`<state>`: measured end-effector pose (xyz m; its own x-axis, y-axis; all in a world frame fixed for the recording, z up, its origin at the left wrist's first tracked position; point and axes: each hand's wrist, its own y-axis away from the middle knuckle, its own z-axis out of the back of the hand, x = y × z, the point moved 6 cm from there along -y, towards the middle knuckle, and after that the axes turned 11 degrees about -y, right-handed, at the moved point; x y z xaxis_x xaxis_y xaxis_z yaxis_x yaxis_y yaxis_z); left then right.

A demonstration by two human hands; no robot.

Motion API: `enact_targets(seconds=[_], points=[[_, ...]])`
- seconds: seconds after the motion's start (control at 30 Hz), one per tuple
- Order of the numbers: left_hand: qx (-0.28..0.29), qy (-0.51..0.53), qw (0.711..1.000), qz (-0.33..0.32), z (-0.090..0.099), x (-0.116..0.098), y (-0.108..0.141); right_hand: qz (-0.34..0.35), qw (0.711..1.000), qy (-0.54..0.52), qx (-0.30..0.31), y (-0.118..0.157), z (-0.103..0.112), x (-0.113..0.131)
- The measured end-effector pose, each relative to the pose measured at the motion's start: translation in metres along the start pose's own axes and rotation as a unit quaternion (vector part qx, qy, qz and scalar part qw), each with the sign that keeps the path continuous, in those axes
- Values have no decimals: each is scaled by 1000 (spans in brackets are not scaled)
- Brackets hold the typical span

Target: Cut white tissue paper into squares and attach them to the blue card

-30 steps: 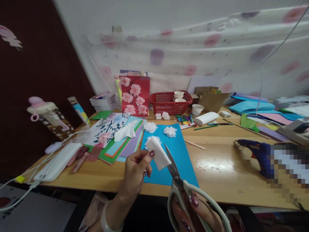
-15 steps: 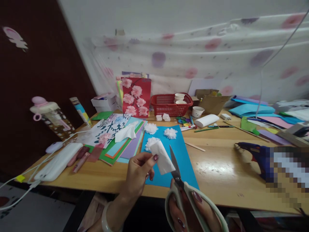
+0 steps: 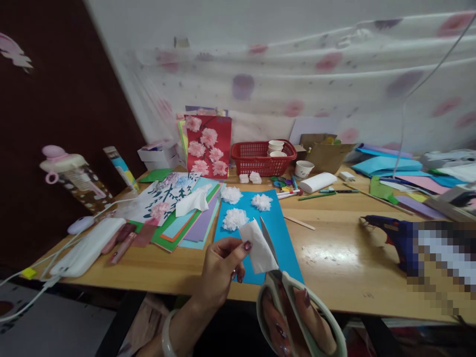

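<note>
Between thumb and fingers, my left hand (image 3: 225, 263) pinches a folded white tissue (image 3: 259, 250) above the blue paper (image 3: 284, 238). My right hand (image 3: 316, 317) is wrapped round the pale handles of a pair of scissors (image 3: 273, 280). The scissor blades are slightly parted, with the tissue's right edge at them; one blade is mostly hidden behind the tissue. On the blue paper lie three white ruffled paper flowers: one at the upper left (image 3: 231, 195), one at the upper right (image 3: 261, 202), and one lower (image 3: 235, 219), just beyond the tissue.
A blue glue gun (image 3: 390, 233) lies at the right. Coloured sheets (image 3: 193, 230) and a crumpled tissue (image 3: 193, 201) lie left of the blue paper. Behind stand a red basket (image 3: 251, 158) with paper cups and a red card (image 3: 191, 168) with pink flowers. A white power bank (image 3: 87, 248) with cables lies left.
Both hands have shifted slightly right in view. The tissue has come between the scissor blades, which are closer together, and the lower paper flower is less covered.
</note>
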<state>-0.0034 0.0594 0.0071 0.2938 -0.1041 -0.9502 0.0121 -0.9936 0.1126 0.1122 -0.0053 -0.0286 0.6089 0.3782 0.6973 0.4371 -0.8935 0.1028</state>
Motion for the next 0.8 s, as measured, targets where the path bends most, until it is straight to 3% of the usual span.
enact_targets(seconds=[0.13, 0.17, 0.23, 0.27, 0.3, 0.33, 0.37, 0.43, 0.5, 0.57, 0.67, 0.73, 0.8], points=[[6, 9, 1000, 0, 0, -4, -1, -36, 999, 30, -2, -4, 11, -7], [9, 7, 1000, -2, 0, -5, -1, -19, 999, 46, -17, -4, 13, -2], [18, 0, 1000, -9, 1, -6, -1, 69, 986, 111, -107, -1, 21, 24], [25, -4, 1000, -11, 1, -7, -1, 133, 958, 174, -185, 5, 29, 44], [31, -7, 999, -14, 2, -7, -2, 197, 908, 248, -274, 15, 37, 65], [38, -9, 999, -15, 3, -6, -2, 232, 844, 341, -342, 25, 42, 84], [43, -13, 999, -17, 4, -6, -3, 224, 772, 443, -397, 33, 49, 98], [51, -30, 998, -29, 8, -5, -5, 189, 664, 582, -429, 40, 64, 119], [57, -79, 993, -66, 11, -8, -7, 178, 607, 651, -420, 44, 82, 131], [51, -159, 975, -147, 14, -16, -7, 160, 590, 677, -410, 45, 100, 135], [33, -283, 906, -314, 11, -32, 1, 165, 589, 664, -430, 49, 106, 138], [42, -330, 863, -380, 5, -35, 7, 218, 622, 630, -410, 47, 88, 135], [67, -356, 846, -392, 1, -31, 9, 276, 700, 586, -302, 36, 58, 123]])
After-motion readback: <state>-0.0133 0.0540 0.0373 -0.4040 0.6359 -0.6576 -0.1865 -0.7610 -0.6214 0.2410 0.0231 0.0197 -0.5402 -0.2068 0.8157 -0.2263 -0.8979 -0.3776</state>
